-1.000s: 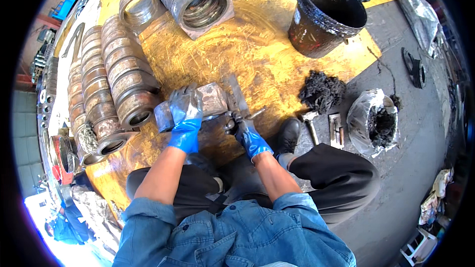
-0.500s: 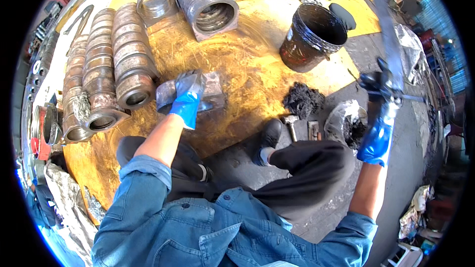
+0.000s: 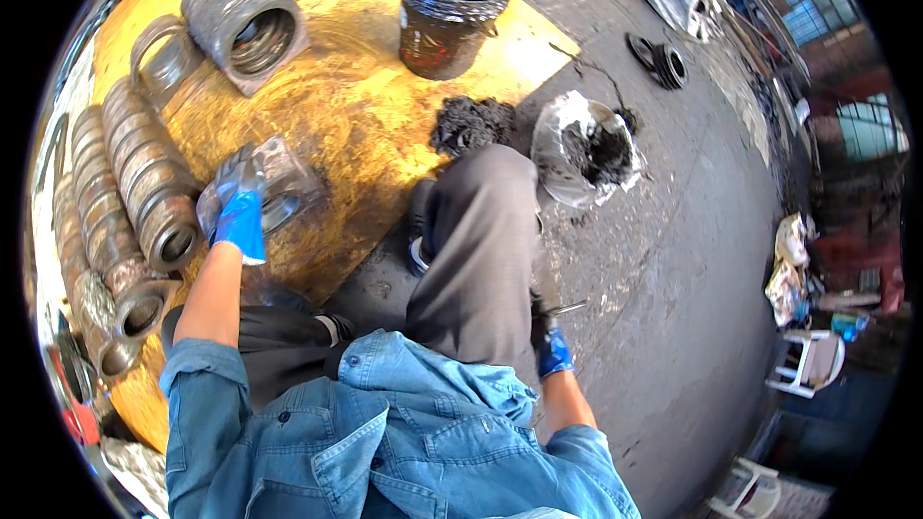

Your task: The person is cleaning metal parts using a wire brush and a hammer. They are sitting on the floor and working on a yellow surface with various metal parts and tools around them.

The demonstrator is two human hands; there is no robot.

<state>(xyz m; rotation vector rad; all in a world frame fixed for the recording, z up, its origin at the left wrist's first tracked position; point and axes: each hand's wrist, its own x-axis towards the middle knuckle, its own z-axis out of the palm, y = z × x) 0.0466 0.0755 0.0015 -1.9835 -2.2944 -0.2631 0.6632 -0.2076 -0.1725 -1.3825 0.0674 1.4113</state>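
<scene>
My left hand (image 3: pixel 242 194), in a blue glove with dark, dirty fingers, is wrapped over a square-flanged metal housing (image 3: pixel 291 176) that has a round bore. The housing lies on the stained yellow sheet (image 3: pixel 356 120). At its left stand rows of similar ringed housings (image 3: pixel 154 168), laid end to end. My right hand (image 3: pixel 555 350), in a matching glove, is low beside my raised knee. Its fingers are partly hidden and blurred there, around something dark with a thin rod (image 3: pixel 567 308) sticking out.
Ahead stands a grimy black bucket (image 3: pixel 447 38). Dark clumpy material (image 3: pixel 473 125) lies on the sheet, and more fills an open plastic bag (image 3: pixel 588 156). Larger housings (image 3: pixel 240 29) sit at the far left. Black rings (image 3: pixel 663 65) lie on the grey floor, with a white stool (image 3: pixel 806 362) at right.
My right hand has swung from far out at the right down to beside my knee. My view has turned right. The left hand stays on the housing. My right knee has risen.
</scene>
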